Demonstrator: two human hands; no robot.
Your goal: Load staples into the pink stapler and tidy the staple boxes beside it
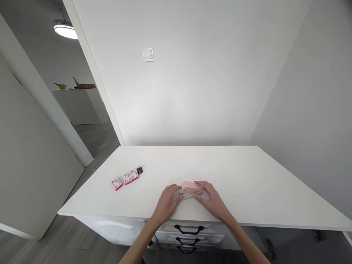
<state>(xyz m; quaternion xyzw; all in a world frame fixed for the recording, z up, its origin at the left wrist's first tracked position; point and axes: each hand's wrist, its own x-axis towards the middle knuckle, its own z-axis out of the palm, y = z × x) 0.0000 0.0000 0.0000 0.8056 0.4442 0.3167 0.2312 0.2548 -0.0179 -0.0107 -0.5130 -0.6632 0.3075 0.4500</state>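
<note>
Near the front edge of the white tabletop is a small pink block-like piece (191, 186) with a flat cream piece (188, 194) under it. Dark print shows at the left end of the cream piece. I cannot make out what kind of thing they form. My left hand (167, 202) grips the left end, its thumb in front and its fingers behind. On the opposite end, my right hand (212, 202) curls its fingers along the pink piece, with the thumb near the cream part's front edge.
Several small red-and-white boxes (127, 178) lie on the tabletop (247, 183) at left, beside a small black item (139, 170). Drawers with black handles (189, 230) sit below the front edge. A wall with a light switch (148, 55) rises behind; a doorway opens at left.
</note>
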